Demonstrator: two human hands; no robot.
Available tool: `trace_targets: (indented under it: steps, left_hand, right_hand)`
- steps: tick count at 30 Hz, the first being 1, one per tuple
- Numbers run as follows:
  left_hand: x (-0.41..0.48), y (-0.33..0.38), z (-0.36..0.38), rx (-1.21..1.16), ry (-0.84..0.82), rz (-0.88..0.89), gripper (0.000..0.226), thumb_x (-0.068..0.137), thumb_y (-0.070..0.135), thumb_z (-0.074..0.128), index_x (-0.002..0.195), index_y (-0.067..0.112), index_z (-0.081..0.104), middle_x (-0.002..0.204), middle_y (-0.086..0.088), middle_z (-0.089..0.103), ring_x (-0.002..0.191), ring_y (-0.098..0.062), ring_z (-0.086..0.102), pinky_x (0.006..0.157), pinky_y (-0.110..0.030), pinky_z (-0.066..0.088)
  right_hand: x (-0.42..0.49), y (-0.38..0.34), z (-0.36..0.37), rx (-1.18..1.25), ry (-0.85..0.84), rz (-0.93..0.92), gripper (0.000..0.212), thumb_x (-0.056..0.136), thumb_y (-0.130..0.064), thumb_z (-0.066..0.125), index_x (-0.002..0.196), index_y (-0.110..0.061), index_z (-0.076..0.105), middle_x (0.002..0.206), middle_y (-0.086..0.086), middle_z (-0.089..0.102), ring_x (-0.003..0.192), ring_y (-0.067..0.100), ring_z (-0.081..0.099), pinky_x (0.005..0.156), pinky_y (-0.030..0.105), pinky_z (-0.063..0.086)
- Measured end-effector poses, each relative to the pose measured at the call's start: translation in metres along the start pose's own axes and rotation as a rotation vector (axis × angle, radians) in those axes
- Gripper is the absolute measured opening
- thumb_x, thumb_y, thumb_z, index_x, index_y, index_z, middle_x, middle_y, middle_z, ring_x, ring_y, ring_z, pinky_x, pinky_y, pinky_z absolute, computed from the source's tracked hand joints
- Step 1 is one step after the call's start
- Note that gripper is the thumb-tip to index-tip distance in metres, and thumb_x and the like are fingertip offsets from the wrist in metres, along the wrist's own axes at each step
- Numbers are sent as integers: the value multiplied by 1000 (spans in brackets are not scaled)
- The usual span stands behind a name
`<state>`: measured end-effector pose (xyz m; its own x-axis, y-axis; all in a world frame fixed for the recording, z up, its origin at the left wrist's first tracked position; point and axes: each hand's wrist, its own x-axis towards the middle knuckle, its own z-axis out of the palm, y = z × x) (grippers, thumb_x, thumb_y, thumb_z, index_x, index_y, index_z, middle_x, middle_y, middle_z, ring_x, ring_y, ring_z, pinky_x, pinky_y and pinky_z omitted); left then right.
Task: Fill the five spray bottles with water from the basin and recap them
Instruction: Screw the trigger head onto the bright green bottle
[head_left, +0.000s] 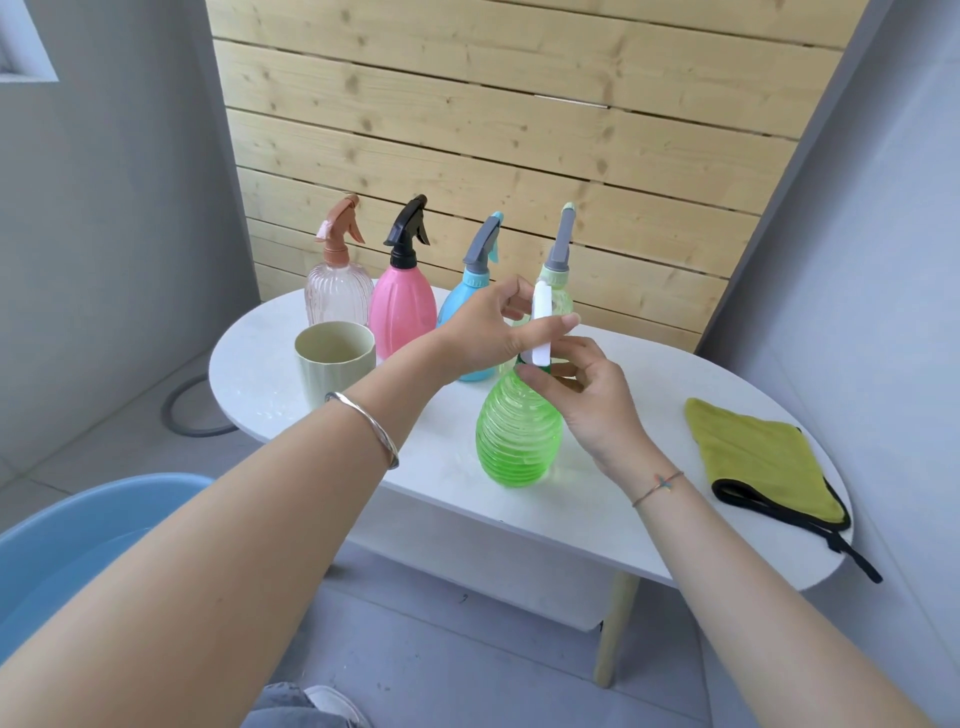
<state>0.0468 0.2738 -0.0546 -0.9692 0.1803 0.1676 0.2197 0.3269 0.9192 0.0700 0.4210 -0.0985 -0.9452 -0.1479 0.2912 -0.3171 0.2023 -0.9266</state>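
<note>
The white oval surface stands before a plank wall, blue basin at lower left. Near its front edge, the green ribbed bottle looks filled: heavy, thin-walled, probably slippery. Left hand grips the white spray head; right hand pinches the collar. Four capped bottles crowd behind.

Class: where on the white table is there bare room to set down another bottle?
Bare: between the green bottle and yellow cloth, and the near left table edge beneath the left forearm. Crowded: the back row beside the cup.
</note>
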Motion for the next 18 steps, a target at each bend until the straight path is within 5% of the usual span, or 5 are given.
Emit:
trace_targets:
  steps: [6, 13, 18]
  left_hand:
    - [2, 0, -1, 22, -12, -5, 45, 84, 42, 75, 113, 11, 61, 117, -1, 67, 116, -11, 58, 99, -26, 47]
    - [0, 3, 2, 33, 11, -1, 42, 86, 40, 73, 112, 10, 60, 113, 0, 65, 113, -12, 58, 89, -15, 45]
    - [-19, 3, 3, -79, -1, 12, 42, 96, 49, 51, 131, 24, 51, 136, 10, 54, 129, -5, 47, 110, -25, 35]
  right_hand:
    - [2, -3, -16, -12, -257, 9, 21, 88, -18, 66, 109, -22, 65, 110, 0, 70, 102, 10, 63, 93, 20, 47]
    - [-3, 5, -4, 2, -40, -84, 24, 81, -16, 74, 104, -18, 70, 100, -5, 73, 98, 10, 67, 92, 25, 50]
    - [0, 0, -8, -12, -100, -49, 26, 81, -16, 74, 106, -20, 67, 104, -1, 72, 99, 15, 66, 95, 36, 51]
